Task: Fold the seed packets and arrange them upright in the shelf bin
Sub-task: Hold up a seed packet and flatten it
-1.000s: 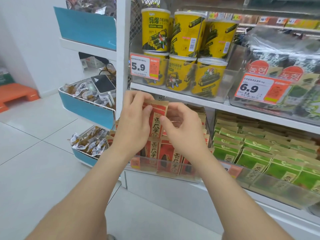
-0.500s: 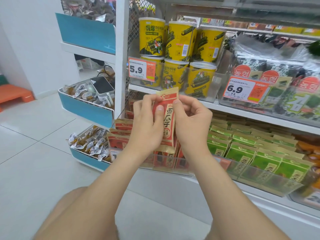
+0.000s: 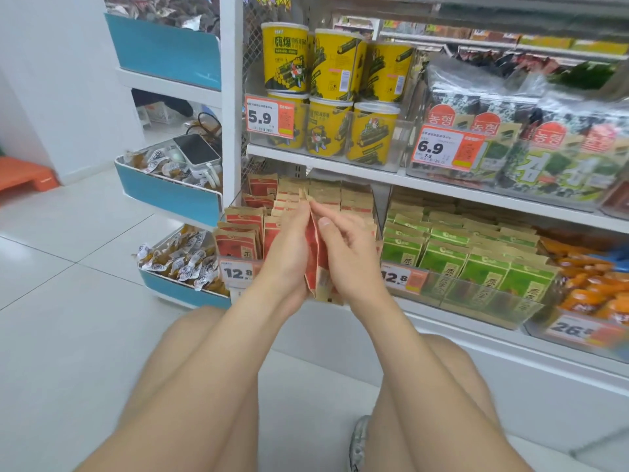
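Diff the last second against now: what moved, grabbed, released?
The red seed packet, face-on and raised half a second ago, came down and turned edge-on, folding between the hands. The left hand now presses flat against it; the right hand still pinches it. Nothing released. Shelved red packets and yellow cans unchanged.

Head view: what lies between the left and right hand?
In the head view, a red seed packet, seen edge-on, lies between the left hand and the right hand; both touch it.
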Tool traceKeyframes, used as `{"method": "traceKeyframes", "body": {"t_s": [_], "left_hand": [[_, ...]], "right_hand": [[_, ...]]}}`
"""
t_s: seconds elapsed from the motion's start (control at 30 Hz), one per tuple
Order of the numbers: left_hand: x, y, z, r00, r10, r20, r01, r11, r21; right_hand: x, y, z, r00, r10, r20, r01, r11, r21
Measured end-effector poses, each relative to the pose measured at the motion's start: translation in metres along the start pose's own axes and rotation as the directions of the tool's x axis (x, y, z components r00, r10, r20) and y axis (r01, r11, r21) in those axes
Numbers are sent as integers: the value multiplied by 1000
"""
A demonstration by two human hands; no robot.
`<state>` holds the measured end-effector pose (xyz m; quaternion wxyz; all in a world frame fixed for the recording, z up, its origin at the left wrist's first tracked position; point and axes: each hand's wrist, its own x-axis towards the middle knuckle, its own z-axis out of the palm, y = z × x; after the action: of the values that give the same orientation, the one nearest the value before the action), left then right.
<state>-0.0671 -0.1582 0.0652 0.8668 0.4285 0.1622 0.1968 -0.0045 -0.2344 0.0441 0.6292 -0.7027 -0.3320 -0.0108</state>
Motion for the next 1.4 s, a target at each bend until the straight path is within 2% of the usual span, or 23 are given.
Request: {"method": "traceKeyframes", "body": {"t_s": [0.07,0.13,0.3,0.47,0.6,0.77,0.97,1.13,1.27,1.33,1.4], "left_hand": [[-4,-15,-7,999,17,-39,-16,1000,19],[-10,-28,-14,999,32,-42,-29,996,81],[-15,-29,-21,993,78,84,-94,970,222],[-19,-29,-34,991,31,132,-59,975,213],[-20,-27,-44,992,36,121,-65,968,243],[-27,-29,-40,992,49,120,-75,970,231],[-24,-31,-32,993,72,94,-89,978,190],[-18,-25,-28,995,99,2,-98,987,125],[-13,-17,-32,985,157,-77,-150,985,82],[-12,-15,-37,984,163,-68,-157,983,95],[-13,-14,-41,989,147,20,-149,976,161]], "right_hand": [[-16,7,-3,998,26,51,-26,999,-20],[-32,12,-6,992,85,95,-92,994,65],[-43,17,-20,970,237,-42,-217,935,280],[-46,9,-27,930,366,3,-333,843,422],[-48,9,-19,919,394,18,-355,807,473],[-46,5,-9,879,476,3,-380,698,607],[-43,13,-9,878,478,-9,-386,721,576],[-40,10,-14,909,413,64,-385,766,515],[-43,8,-21,912,367,185,-411,825,387],[-45,9,-22,911,362,197,-411,838,360],[-46,9,-24,921,371,120,-387,826,410]]}}
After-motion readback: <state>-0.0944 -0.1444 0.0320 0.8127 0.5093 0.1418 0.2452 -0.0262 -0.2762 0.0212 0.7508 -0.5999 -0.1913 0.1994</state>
